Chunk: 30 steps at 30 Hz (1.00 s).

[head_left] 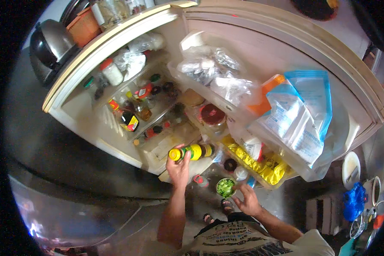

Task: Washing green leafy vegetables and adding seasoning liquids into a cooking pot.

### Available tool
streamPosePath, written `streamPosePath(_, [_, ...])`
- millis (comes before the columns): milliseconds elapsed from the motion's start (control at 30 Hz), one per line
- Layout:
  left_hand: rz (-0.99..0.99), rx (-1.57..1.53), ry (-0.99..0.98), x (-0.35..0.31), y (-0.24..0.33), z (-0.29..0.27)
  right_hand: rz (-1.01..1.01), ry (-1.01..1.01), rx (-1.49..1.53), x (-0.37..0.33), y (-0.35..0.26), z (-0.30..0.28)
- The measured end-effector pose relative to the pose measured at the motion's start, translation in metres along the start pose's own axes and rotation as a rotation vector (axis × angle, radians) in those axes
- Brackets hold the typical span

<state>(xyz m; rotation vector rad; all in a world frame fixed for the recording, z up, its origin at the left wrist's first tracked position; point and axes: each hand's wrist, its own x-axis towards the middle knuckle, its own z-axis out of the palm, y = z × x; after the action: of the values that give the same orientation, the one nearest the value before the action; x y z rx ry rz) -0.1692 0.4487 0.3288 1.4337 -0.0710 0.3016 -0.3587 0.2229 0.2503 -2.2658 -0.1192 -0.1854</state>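
Note:
In my left hand (178, 169) is a bottle (195, 152) with a yellow cap and a yellow-and-green label, its contents dark. It is tilted nearly level, cap toward the left, in front of the open fridge. My right hand (249, 201) is beside a small round bowl (225, 187) of chopped green leaves. Its thumb and fingers are apart at the bowl's right side; whether they touch the rim is hard to make out. A small clear bottle with a red cap (200, 181) stands between the two hands.
The fridge door shelves hold sauce bottles (129, 119), a jar with a red lid (111, 71) and clear plastic bags (205, 66). Blue-and-white packets (296, 117) and a yellow bag (264, 164) fill the right-hand bins. A blue bag (354, 201) is at far right.

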Motion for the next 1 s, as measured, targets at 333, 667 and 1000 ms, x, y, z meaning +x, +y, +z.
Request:
streamPosePath(333, [-0.184,-0.030,-0.082,-0.100,0.124,-0.109,-0.336,-0.304,0.076,0.081,-0.141,0.033])
streamPosePath(667, [0.003,0.007,-0.367,-0.124,0.142,-0.087,-0.247,-0.736,0.498,-0.002,-0.179,0.006])
streamPosePath(1000, [0.145,-0.825,-0.941,-0.166,0.151,0.007,-0.282,-0.274,0.531,-0.101,-0.112,-0.073])
